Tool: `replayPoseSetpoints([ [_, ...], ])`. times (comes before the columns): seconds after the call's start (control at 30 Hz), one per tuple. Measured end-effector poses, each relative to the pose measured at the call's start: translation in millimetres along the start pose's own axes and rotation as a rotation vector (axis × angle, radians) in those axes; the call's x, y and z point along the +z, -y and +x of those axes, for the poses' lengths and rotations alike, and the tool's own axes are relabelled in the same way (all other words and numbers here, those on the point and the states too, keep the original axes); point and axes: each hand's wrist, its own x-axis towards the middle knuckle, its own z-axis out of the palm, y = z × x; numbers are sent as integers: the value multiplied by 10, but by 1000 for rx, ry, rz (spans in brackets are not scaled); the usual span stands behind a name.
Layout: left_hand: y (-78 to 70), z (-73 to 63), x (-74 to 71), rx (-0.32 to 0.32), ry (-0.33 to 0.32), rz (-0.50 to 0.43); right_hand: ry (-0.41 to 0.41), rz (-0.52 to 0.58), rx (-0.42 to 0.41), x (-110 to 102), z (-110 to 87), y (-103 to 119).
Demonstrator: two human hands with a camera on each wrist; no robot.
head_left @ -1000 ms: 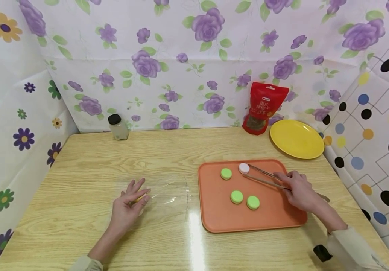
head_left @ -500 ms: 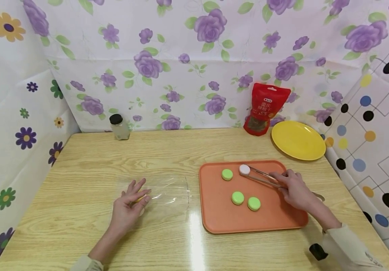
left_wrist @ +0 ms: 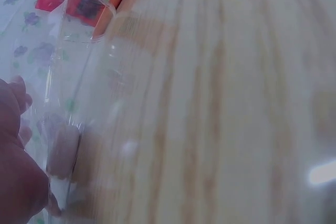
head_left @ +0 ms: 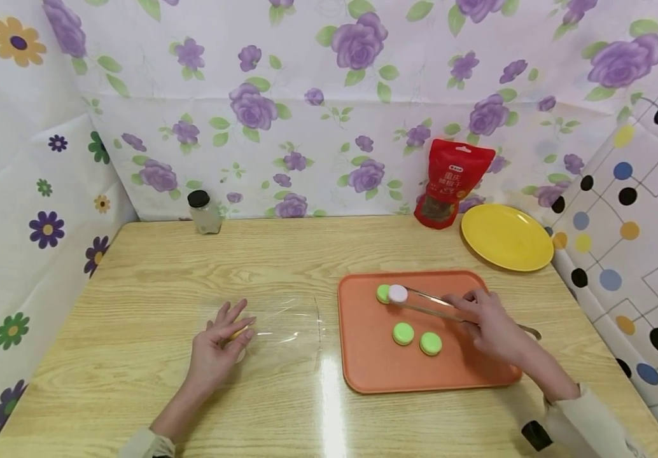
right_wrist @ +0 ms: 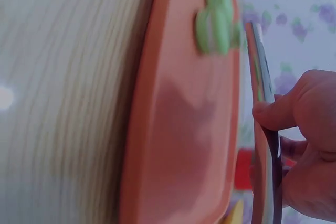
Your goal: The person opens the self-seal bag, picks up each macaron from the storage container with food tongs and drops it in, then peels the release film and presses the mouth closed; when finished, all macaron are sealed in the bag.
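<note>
My right hand (head_left: 495,327) grips metal tongs (head_left: 434,312) with the thumb on one arm. A pale pink macaron (head_left: 398,294) sits between the tongs' tips, overlapping a green macaron (head_left: 383,294) in the head view. Two more green macarons (head_left: 403,333) lie on the orange tray (head_left: 363,375). In the right wrist view the tongs (right_wrist: 265,129) extend alongside the tray. On the left, my left hand (head_left: 214,350) pinches a clear plastic bag (head_left: 289,324), its thumb and forefinger together. The bag (left_wrist: 79,77) stands partly open in the left wrist view. Something yellow shows beside the left fingers.
A yellow plate (head_left: 506,238) lies at the back right, beside a standing red pouch (head_left: 454,181). The black-capped jar (head_left: 205,213) stands at the back left. Patterned cloth (head_left: 306,108) borders the wooden table (head_left: 272,254) behind and on both sides.
The tongs have closed on the pale pink macaron, and my right hand has moved it left, up to the back green macaron. My left hand stays in place. The view has shifted slightly.
</note>
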Motion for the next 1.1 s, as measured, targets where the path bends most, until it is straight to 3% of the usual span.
replayPoseSetpoints([
  [0.1, 4, 8, -2, 6, -2, -7, 15, 22, -42, -5, 60, 176],
  [0.4, 16, 10, -25, -15, -1, 3, 154, 94, -49, 157, 332, 651],
  [0.73, 5, -9, -7, 2, -15, -13, 185, 81, -204, 531, 802, 1070],
  [1.1, 11, 5, 26, 16, -35, -37, 256, 38, -130, 797, 1127, 1475],
])
